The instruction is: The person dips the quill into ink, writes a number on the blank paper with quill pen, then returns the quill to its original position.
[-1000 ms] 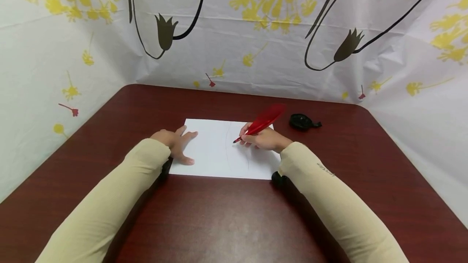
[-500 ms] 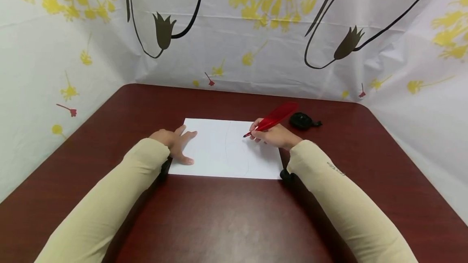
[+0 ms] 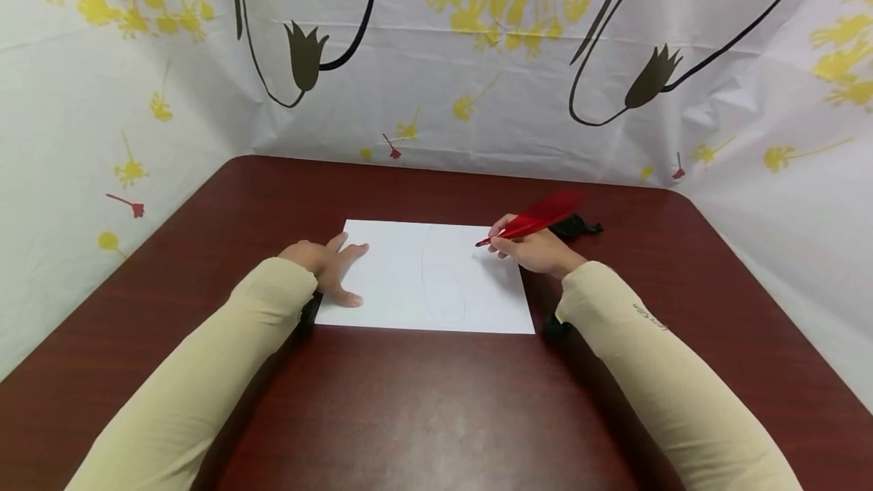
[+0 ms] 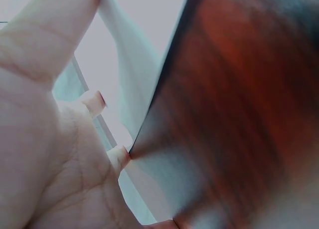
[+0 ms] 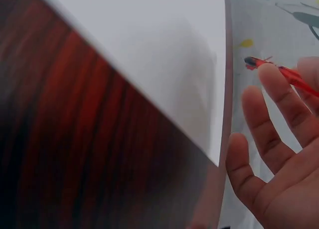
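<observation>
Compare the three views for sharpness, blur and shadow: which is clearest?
Head view: clearest, evenly lit, soft shadow beside the right hand on the paper. Left wrist view: table smeared, out of focus. Right wrist view: table blurred, red pen tip fairly sharp.

red pen, white paper, maroon table

One sheet of white paper is lying on the one table. One red pen is showing, and one small black object is sitting behind it. Two hands are showing: one left hand, one right hand.
</observation>
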Demonstrator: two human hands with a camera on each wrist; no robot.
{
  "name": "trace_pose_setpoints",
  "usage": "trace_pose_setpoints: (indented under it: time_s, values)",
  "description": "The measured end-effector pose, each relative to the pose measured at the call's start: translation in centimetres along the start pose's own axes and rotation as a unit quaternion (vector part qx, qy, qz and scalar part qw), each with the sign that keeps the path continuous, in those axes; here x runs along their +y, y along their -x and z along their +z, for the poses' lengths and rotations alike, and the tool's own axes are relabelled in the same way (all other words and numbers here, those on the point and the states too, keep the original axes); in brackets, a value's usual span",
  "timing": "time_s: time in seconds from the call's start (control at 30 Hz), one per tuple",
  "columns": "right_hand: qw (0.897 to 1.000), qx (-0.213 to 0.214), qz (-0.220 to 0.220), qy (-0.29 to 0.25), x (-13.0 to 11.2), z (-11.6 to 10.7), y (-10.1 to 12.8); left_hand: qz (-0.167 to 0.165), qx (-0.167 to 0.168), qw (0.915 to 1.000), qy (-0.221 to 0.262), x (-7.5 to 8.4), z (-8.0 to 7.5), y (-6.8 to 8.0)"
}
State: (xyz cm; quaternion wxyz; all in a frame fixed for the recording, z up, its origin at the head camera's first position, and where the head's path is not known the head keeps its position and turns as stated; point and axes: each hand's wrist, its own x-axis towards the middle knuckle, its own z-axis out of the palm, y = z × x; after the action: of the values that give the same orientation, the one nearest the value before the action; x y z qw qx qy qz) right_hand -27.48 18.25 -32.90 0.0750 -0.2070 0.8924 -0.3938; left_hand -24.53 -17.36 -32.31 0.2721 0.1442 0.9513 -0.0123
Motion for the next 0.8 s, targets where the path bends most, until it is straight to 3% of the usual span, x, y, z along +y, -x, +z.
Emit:
trace_pose_setpoints:
  time_s: [0.3, 0.4, 0.63, 0.8]
  values:
    - [0.994, 0.069, -0.083, 0.01, 1.2, -2.1, 1.0, -0.013, -0.003, 0.9998, 0.011, 0.2, -0.1, 0.1]
    - [0.99, 0.091, -0.102, 0.036, 1.4, -2.7, 1.1, -0.016, -0.003, 0.9998, 0.015, 0.2, 0.0, 0.2]
    - [0.978, 0.16, -0.09, 0.101, 2.2, -4.2, 1.5, -0.011, -0.003, 0.9999, 0.012, -0.1, 0.2, -0.2]
    - [0.973, 0.179, -0.082, 0.121, 2.9, -5.3, 1.8, -0.007, 0.003, 0.9998, 0.019, -0.1, 0.1, -0.1]
